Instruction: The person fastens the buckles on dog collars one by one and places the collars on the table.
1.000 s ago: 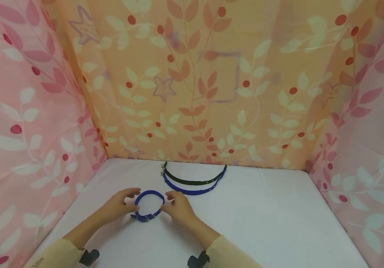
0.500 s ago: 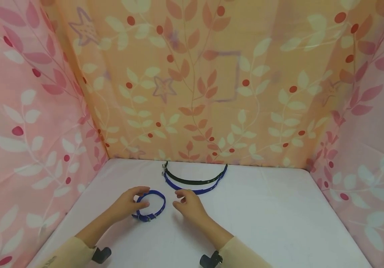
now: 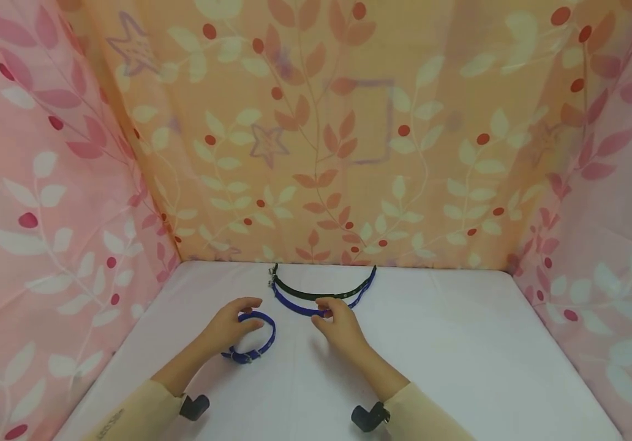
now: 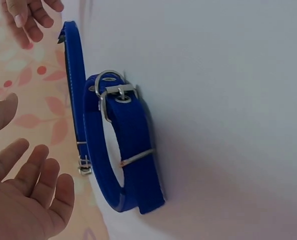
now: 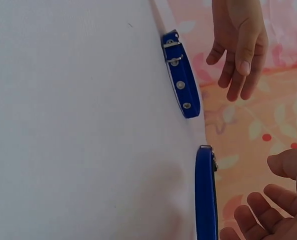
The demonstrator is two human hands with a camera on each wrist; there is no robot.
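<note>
A blue collar [image 3: 246, 356], buckled into a ring, stands on edge on the white surface. My left hand [image 3: 229, 324] overlaps its left side in the head view, but in the left wrist view its loosely bent fingers [image 4: 41, 175] are apart from the collar. Farther back lies a curved pair of bands, one blue [image 3: 294, 307] and one dark green [image 3: 307, 296], with metal fittings at the left end. Its front overlaps the fingertips of my right hand [image 3: 346, 327]. In the right wrist view those fingers are relaxed, beside the blue band [image 5: 204, 200] and gripping nothing.
White cloth covers the table [image 3: 459, 355]. An orange leaf-print curtain [image 3: 316, 135] closes off the back, with pink printed cloth [image 3: 46, 184] along the left and more pink cloth [image 3: 613, 202] along the right.
Both hands have moved right and farther back. The right hand has left the ring-shaped collar's side for the rear bands; the left has shifted over the collar. Neither collar has visibly moved.
</note>
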